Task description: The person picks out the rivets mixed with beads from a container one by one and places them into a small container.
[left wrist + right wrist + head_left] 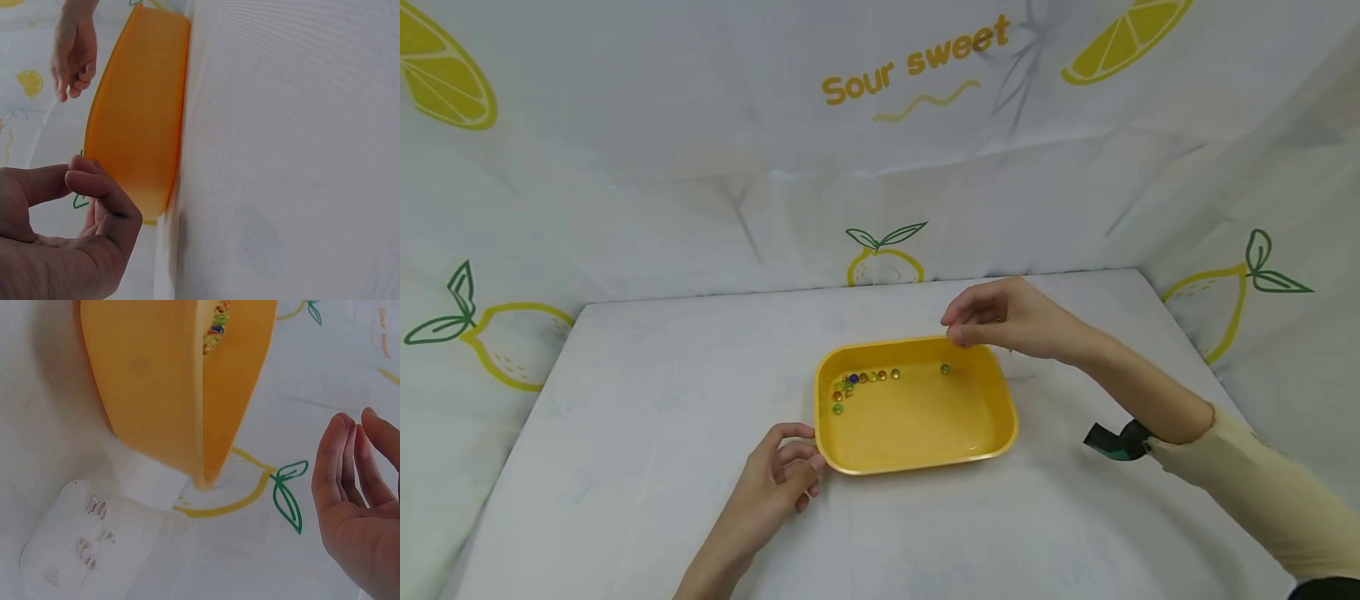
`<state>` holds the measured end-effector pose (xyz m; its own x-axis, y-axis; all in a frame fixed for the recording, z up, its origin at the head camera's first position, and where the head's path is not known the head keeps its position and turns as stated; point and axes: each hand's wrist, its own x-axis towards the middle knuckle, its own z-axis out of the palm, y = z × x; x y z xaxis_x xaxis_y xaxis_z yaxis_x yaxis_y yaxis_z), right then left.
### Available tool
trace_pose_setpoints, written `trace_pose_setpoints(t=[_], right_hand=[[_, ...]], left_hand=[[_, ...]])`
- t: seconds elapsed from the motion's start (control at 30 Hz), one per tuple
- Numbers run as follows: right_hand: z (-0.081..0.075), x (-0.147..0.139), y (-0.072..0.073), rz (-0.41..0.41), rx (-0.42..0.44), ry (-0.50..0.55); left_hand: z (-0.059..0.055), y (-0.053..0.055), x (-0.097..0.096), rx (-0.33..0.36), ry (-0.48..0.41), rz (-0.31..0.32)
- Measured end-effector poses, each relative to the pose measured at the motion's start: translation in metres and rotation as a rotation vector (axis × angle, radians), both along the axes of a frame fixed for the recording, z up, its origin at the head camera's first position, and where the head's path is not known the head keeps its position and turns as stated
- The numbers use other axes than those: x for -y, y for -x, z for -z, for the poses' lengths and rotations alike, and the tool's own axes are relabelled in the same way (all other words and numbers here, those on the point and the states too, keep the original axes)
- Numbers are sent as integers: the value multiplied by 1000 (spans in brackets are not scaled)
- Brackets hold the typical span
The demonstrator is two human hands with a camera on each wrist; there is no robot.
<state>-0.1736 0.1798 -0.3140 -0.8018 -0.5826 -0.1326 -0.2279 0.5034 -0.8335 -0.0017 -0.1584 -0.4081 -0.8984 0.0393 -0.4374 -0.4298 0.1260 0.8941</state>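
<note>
A yellow plastic tray (917, 429) holds several small glass marbles (853, 379), green, amber and blue. Most lie along its left and back left side, while a lone green marble (945, 368) sits near the back wall. At the tray's front left corner, my left hand (782, 475) grips the rim with bent fingers and thumb; the exact contact is partly hidden in the left wrist view. My right hand (1011, 321) hovers above the back right rim. Its fingers (331, 462) are loosely bent, with a gap to the thumb and nothing visible between them.
Beside the tray's right end lies a clear, rounded flat piece (75, 544) with small marks or bits on it, near a white patch (150, 481). White cloth (700, 208) with lemon prints hangs behind and around the white tabletop (662, 400).
</note>
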Motion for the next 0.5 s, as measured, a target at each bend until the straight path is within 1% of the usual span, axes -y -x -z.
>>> trace_pose_setpoints(t=[0.17, 0.33, 0.5], right_hand=[[3, 17, 3, -85, 50, 33], [2, 32, 2, -135, 127, 47], [2, 45, 1, -186, 170, 42]], left_hand=[[1, 0, 1, -4, -8, -14], [1, -1, 1, -17, -8, -36], [2, -1, 2, -30, -20, -39]])
